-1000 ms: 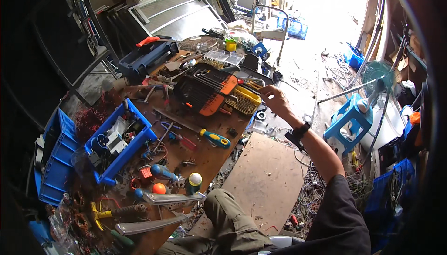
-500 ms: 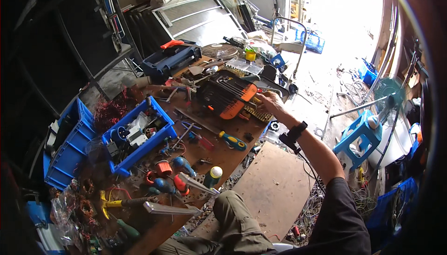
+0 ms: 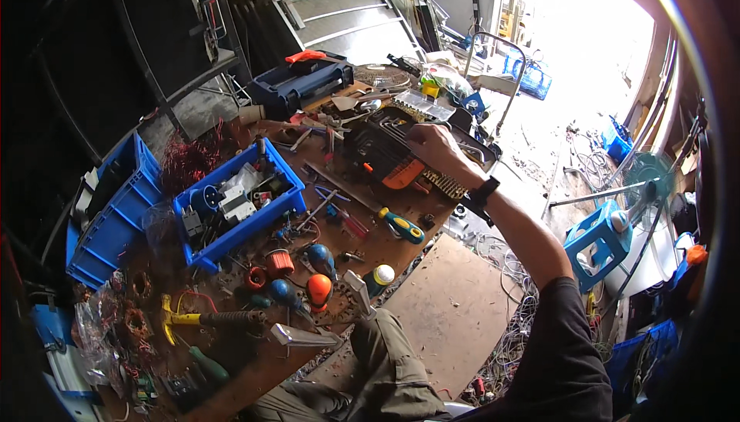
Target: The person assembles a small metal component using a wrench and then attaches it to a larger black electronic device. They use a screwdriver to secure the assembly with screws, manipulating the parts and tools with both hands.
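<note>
Under the right hand (image 3: 433,147) lies an open black-and-orange tool case (image 3: 385,158), set on the far side of the cluttered workbench (image 3: 389,246). The fingers are curled narrow over the case's upper edge, though whether they pinch one of the tools racked inside is hidden by the back of the hand. The left hand is out of view. The step in hand looks like picking from or sorting that case; the next move would call for a clean pinch on one slim piece without disturbing its neighbours. Just nearer than the hand lies a blue-and-yellow screwdriver (image 3: 401,225); well to its left stands a blue parts bin (image 3: 235,210).
</note>
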Motion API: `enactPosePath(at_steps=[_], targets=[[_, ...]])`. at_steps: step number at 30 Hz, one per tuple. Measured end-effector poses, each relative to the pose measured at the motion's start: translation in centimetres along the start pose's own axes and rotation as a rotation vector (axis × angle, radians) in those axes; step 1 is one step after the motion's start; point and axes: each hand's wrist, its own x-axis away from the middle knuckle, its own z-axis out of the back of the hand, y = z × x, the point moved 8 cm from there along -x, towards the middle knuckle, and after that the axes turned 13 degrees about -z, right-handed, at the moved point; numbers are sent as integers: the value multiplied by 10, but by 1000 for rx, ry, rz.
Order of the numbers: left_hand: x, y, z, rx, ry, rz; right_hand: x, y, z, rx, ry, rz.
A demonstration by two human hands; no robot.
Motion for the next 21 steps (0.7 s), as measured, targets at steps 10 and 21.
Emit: enactPosePath(at_steps=[10, 21], targets=[[7, -11, 11, 150, 49, -13, -34, -35, -76, 160, -240, 182], [8, -25, 16, 258, 101, 48, -46, -36, -106, 355, -276, 151]])
